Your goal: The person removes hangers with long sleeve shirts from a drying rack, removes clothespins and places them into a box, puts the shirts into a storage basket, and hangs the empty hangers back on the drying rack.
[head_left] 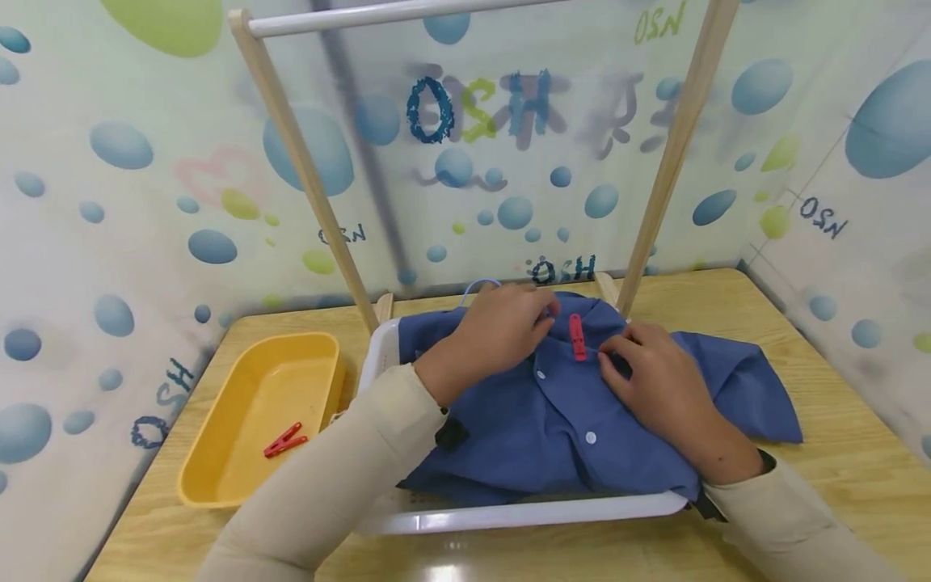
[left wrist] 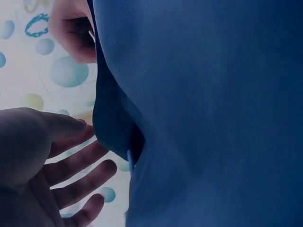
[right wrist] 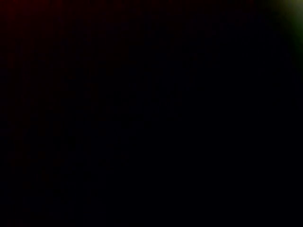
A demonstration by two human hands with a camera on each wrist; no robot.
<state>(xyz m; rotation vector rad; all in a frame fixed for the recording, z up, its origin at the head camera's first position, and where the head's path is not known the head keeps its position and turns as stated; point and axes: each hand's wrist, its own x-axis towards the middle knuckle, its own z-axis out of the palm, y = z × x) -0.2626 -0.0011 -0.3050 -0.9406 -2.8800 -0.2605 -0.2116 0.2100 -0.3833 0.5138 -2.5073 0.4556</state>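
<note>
Blue cloth makes up the shirt [head_left: 502, 440], which we find spread over a white basket [head_left: 545, 514] on the wooden counter [head_left: 858, 493], one part hanging past the basket's right side. We note the left hand [head_left: 509, 327] over the shirt's upper part; the left wrist view shows its fingers loosely extended beside the cloth's edge, gripping nothing that we can see. Fingers of the right hand [head_left: 658, 372] are bent, tips at the cloth; we cannot tell whether they pinch it, and the right wrist view is almost wholly dark. Between the hands, a red clothespin [head_left: 578, 338] is on the shirt; we cannot confirm whether it is clipped. Behind the left hand we observe a thin pale blue loop [head_left: 480, 281]. At left stands a yellow tray [head_left: 250, 420] containing another red clothespin [head_left: 280, 446]. Behind the basket rises a wooden frame [head_left: 309, 174] with a white bar [head_left: 407, 12].
</note>
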